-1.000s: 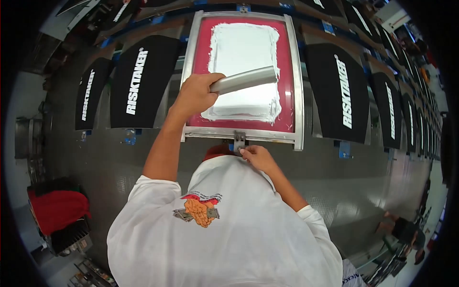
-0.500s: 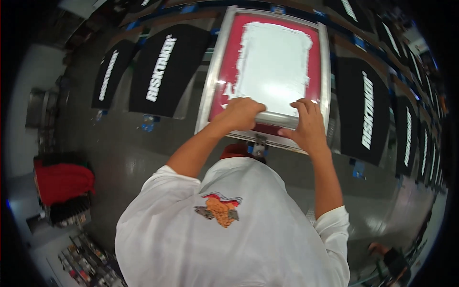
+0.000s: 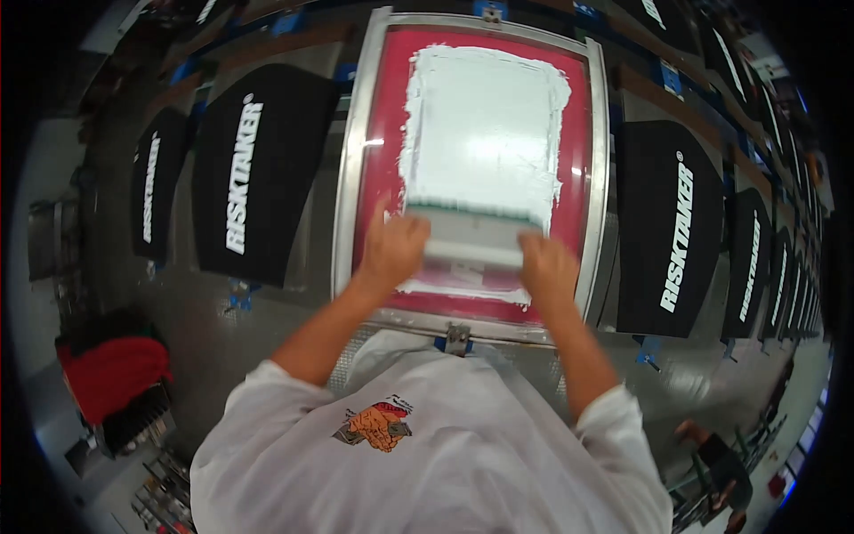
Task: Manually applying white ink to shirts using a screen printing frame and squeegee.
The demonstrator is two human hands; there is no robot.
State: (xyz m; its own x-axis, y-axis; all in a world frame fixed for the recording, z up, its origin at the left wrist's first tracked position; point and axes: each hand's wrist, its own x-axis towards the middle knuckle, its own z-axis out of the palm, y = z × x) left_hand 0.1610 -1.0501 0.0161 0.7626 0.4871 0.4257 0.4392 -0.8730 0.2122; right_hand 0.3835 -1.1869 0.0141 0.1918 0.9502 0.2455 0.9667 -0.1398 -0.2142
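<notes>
A screen-printing screen with a metal frame lies before me, its mesh area red. A thick layer of white ink covers the middle of the mesh. Across the ink's near part stands a wide squeegee, slightly blurred by motion. My left hand is closed round its left end, and my right hand grips its right end. On the near side of the squeegee the mesh looks thinly covered, with a pale letter shape and a white ink line near the frame.
Black fabric panels with white lettering lie on boards to the left and right, in rows. A metal clamp sits at the screen's near edge. A red cloth hangs at lower left. Another person is at lower right.
The squeegee has moved away from the screen's near edge, leaving thinly covered mesh behind it. My right hand's spread fingers have closed on its end. The whole view has shifted.
</notes>
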